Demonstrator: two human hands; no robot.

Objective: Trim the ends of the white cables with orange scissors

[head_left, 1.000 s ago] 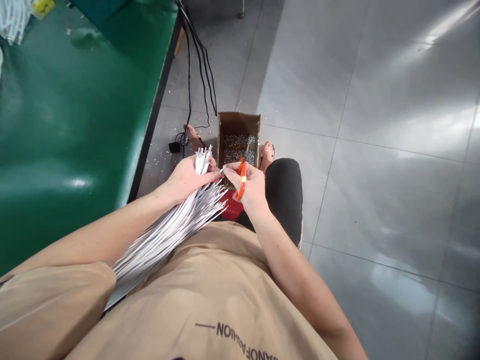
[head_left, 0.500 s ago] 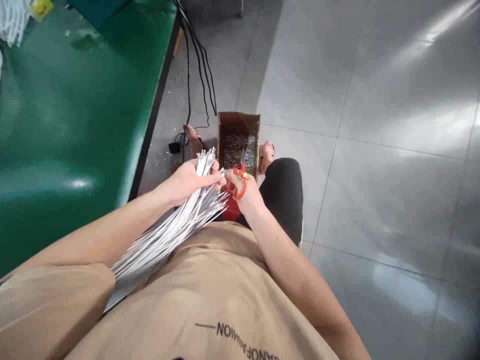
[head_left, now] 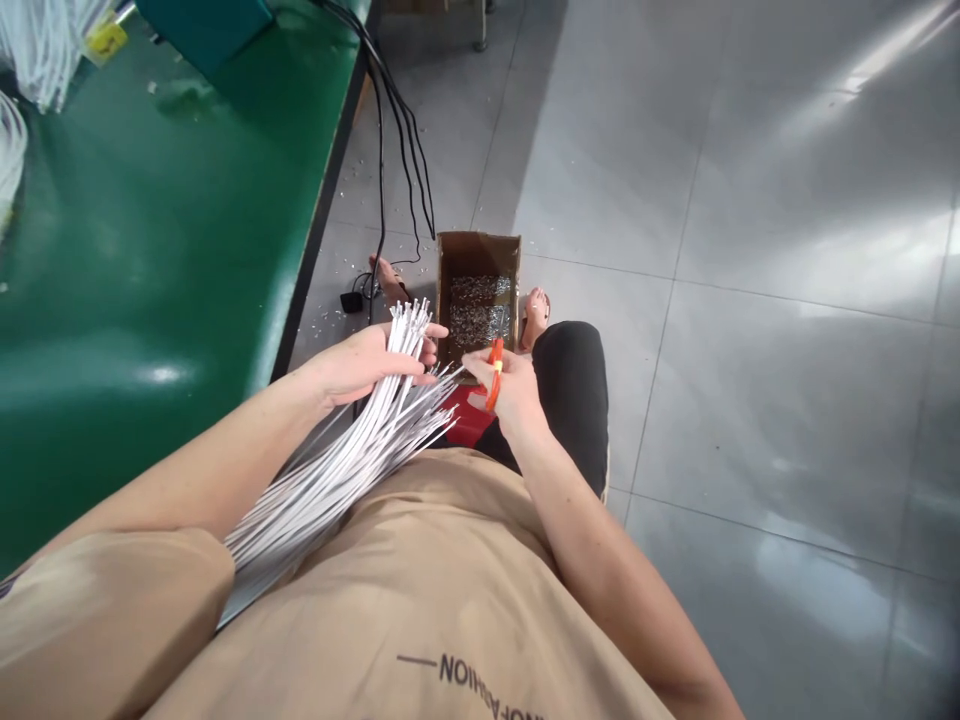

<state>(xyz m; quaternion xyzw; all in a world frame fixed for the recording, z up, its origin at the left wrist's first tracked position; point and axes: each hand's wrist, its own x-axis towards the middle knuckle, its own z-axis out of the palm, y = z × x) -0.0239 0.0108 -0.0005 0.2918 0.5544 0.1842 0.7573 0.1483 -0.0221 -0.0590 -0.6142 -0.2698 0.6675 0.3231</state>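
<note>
A bundle of thin white wires (head_left: pixel 341 455) lies slantwise across my lap and left forearm, its upper ends standing in my left hand (head_left: pixel 367 362). The thumb of that hand crosses over the bundle and its fingers show on the far side. Just to the right, my right hand (head_left: pixel 506 388) holds orange-handled scissors (head_left: pixel 496 372); their blades cannot be made out. The thumb and forefinger of my right hand are at the tip of a wire that sticks out to the right of the bundle.
Beyond my hands an open cardboard box (head_left: pixel 478 245) with small clippings stands on the floor between my feet. At left is a green table (head_left: pixel 150 260) with more white wires (head_left: pixel 45 50). Black cables (head_left: pixel 405 130) hang off its edge.
My right hand has moved right, away from my left hand, and the scissors have turned edge-on. My left thumb has drawn back from the right hand's fingertips onto the bundle.
</note>
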